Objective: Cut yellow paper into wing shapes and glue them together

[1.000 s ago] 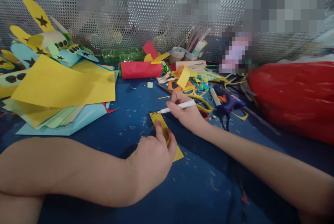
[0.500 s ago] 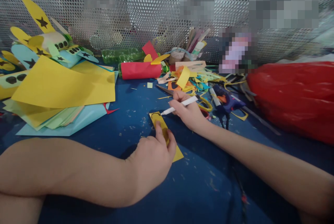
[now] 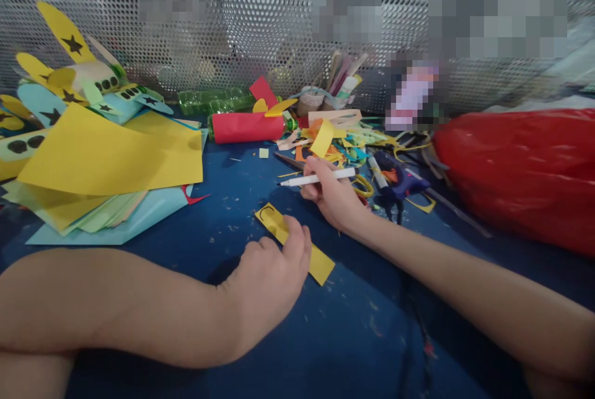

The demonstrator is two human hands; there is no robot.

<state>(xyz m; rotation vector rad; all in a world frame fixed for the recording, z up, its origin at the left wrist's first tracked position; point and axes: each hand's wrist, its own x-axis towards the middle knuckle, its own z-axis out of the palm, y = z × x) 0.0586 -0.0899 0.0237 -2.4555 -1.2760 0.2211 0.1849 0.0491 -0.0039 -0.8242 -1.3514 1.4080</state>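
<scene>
A narrow yellow paper strip [image 3: 320, 261] lies on the blue table, with a black curved line drawn near its far end. My left hand [image 3: 272, 275] rests on the strip's middle, fingers curled and pressing it down. My right hand [image 3: 332, 191] is closed round a white marker pen [image 3: 316, 178], held nearly level just beyond the strip. The pen tip points left and is off the paper.
Sheets of yellow, green and light blue paper [image 3: 111, 157] are stacked at the left, with paper aeroplanes [image 3: 88, 80] behind. A red-wrapped bottle [image 3: 246, 126], paper scraps, yellow scissors [image 3: 365, 185] and a glue gun [image 3: 400, 182] lie beyond my hands. A red bag [image 3: 520, 170] fills the right. A perforated metal wall [image 3: 260, 21] stands behind.
The pen has lifted off the strip and swung level, its tip moving left and up. The strip has turned slightly, and my left finger has curled in.
</scene>
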